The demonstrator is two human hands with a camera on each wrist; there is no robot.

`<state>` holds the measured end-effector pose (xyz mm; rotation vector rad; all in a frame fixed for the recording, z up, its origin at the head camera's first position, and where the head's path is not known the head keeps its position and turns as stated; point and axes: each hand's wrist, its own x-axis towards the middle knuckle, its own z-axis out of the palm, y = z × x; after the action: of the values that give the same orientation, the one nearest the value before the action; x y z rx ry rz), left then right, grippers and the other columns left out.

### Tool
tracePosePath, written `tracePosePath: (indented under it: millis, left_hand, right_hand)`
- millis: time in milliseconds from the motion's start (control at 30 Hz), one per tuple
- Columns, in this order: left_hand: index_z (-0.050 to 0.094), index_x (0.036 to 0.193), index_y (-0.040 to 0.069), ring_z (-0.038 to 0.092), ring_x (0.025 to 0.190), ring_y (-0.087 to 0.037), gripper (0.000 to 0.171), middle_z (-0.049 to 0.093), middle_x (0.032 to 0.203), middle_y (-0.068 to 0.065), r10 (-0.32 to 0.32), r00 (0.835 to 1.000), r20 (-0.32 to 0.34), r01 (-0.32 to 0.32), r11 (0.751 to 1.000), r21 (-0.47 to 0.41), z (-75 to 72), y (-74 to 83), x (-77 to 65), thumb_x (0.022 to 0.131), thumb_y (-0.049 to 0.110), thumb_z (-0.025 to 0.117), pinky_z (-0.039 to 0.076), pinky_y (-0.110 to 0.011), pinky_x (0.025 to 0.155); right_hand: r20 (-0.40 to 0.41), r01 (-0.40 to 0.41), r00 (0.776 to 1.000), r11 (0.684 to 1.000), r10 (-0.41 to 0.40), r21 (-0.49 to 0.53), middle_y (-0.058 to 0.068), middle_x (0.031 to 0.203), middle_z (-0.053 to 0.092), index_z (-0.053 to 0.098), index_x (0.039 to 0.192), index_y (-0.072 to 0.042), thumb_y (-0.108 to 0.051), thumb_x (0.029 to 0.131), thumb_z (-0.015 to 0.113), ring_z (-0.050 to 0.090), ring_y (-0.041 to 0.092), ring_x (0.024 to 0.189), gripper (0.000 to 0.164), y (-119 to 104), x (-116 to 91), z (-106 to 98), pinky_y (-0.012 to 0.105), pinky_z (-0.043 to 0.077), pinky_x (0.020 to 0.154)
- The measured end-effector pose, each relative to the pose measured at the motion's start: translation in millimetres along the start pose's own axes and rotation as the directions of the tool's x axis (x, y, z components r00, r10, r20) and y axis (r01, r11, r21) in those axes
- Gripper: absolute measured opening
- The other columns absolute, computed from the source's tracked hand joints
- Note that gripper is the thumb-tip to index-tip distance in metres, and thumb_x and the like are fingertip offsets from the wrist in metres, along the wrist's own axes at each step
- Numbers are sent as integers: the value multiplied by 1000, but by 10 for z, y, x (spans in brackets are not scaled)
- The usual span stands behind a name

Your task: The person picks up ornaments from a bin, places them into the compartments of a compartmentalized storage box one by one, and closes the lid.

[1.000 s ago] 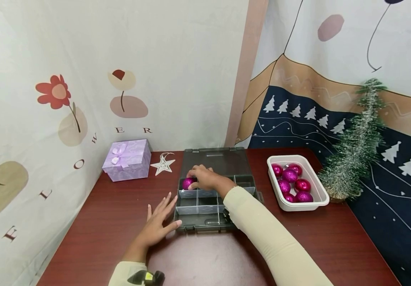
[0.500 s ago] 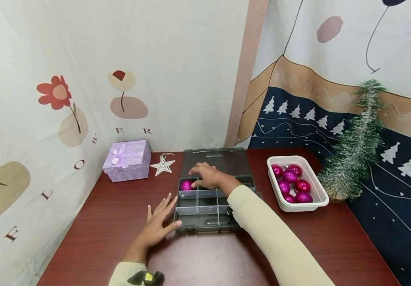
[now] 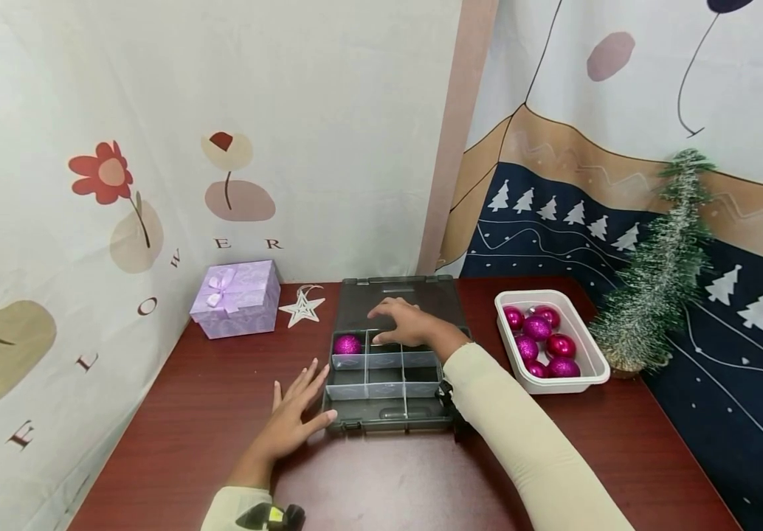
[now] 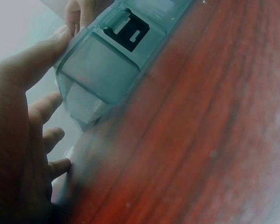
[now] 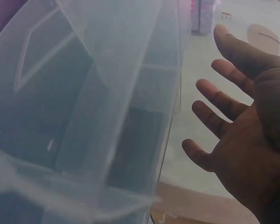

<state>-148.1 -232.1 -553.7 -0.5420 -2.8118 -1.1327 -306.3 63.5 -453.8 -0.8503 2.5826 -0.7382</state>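
Observation:
A dark, see-through divider box (image 3: 381,409) lies on the table with its lid (image 3: 395,295) folded back. One glittery magenta bauble (image 3: 347,344) sits in its back-left compartment. Above the back row hovers my right hand (image 3: 408,323), fingers spread and nothing in them; the right wrist view shows that hand's bare palm (image 5: 252,116) beside the clear box wall. My left hand (image 3: 291,417) rests at the box's front-left corner, fingers straight, thumb at the edge. The left wrist view has the thumb (image 4: 42,56) touching the corner near a black latch (image 4: 129,31).
A white tub (image 3: 594,365) holding several magenta baubles stands to the right, with a small frosted tree (image 3: 663,273) behind it. Back left are a lilac gift box (image 3: 238,299) and a white star ornament (image 3: 302,307). Printed cloth hangs behind the table.
My right hand has let go of the bauble in the back-left compartment and moved off to the right, fingers opening. The left hand has stayed in place.

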Motion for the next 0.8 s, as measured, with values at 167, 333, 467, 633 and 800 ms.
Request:
tracePosePath:
  millis: [167,333,467,633,800]
  left_hand:
    - [41,170,18,29,162,-59,85,29,180,-21,0,1000,-1,0,1000,9,10,-24,-5,97,45,75,-9,-91,119]
    - [40,170,20,28,163,-57,85,29,180,-21,-4,1000,2,4,1000,17,14,-36,-2,97,46,75,-9,-91,120]
    - [41,170,19,28,163,-57,85,29,180,-21,-5,1000,2,5,1000,18,12,-35,2,97,45,75,-9,-91,120]
    - [41,170,19,28,163,-58,85,29,180,-22,-2,1000,7,2,1000,10,11,-22,1,97,44,75,-9,-92,119]
    - [40,170,18,27,163,-58,85,28,180,-22,-3,1000,5,3,1000,8,17,-32,0,97,44,76,-9,-92,119]
  right_hand:
    - [-5,-1,1000,1000,1,4,12,168,46,57,159,-15,-37,105,75,38,38,160,62,84,-98,-48,75,24,131]
    - [-14,-1,1000,1000,2,25,13,168,47,56,159,-14,-37,105,74,38,38,159,61,201,-198,-109,74,28,129]
    - [-38,7,999,998,-5,55,14,169,46,58,157,-15,-36,105,74,37,40,161,58,289,-282,-186,70,35,128]
    - [-82,7,997,995,1,97,17,171,44,59,156,-16,-34,105,75,33,42,164,57,357,-425,-278,68,36,130]
    - [-143,18,990,992,0,125,18,170,46,60,155,-14,-32,104,76,36,43,161,56,423,-551,-324,70,36,129]
